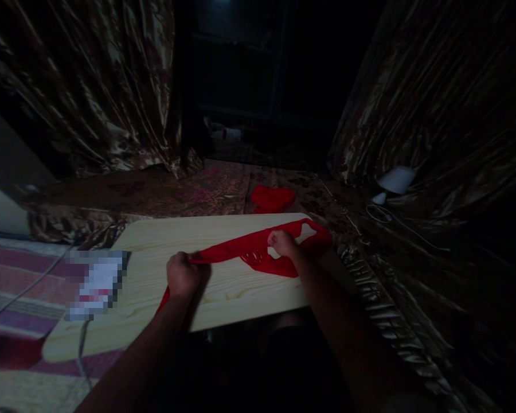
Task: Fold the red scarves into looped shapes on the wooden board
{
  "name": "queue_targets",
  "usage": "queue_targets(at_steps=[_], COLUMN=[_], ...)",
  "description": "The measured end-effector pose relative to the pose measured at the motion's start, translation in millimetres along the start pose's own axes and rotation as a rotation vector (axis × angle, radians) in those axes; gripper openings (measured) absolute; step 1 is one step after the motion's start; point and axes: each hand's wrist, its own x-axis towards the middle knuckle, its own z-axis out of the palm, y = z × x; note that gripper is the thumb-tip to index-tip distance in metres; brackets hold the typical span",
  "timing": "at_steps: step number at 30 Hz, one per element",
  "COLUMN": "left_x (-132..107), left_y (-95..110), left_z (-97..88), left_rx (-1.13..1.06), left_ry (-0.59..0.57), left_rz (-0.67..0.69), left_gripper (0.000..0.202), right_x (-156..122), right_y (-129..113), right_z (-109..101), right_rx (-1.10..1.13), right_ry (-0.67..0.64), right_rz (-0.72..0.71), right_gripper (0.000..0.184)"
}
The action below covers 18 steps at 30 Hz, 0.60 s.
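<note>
A long red scarf [227,248] with a fringed end stretches across a pale wooden tabletop [232,287]. My left hand [183,275] is closed in a fist around it near the middle of the board, and a red strip hangs down below that wrist. Farther right, my right hand [282,242] pinches the upper band of the scarf, its fingers closed. Beyond that hand the scarf loops round at the board's right end, and the fringe lies between my two hands. Between the hands the red band runs fairly straight.
Behind the board lies a crumpled red cloth [273,198] on a patterned cover. A pixelated item [98,284] rests on the board's left end, a cable by it. A small white lamp [396,180] with a cord stands right. Curtains [124,86] hang behind; striped bedding [21,281] is left.
</note>
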Motion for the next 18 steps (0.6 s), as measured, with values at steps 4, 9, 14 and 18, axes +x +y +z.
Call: queue_targets(at_steps=[4, 9, 14, 18], left_x=[0, 1, 1, 1], left_y=[-2, 0, 1, 0], left_z=[1.4, -0.5, -1.4, -0.5], left_rx=[0.002, 0.012, 0.041, 0.053], left_ry=[-0.020, -0.032, -0.038, -0.031], left_rz=[-0.001, 0.009, 0.018, 0.021], left_gripper=[0.010, 0.009, 0.009, 0.009], right_x=[-10, -26, -37, -42], right_y=[6, 10, 2, -6], right_z=[-7, -10, -8, -6], right_rx=[0.121, 0.139, -0.027, -0.127], right_ry=[-0.008, -0.078, -0.048, -0.038], right_rz=[0.015, -0.014, -0.022, -0.018], right_gripper=[0.008, 0.009, 0.007, 0.008])
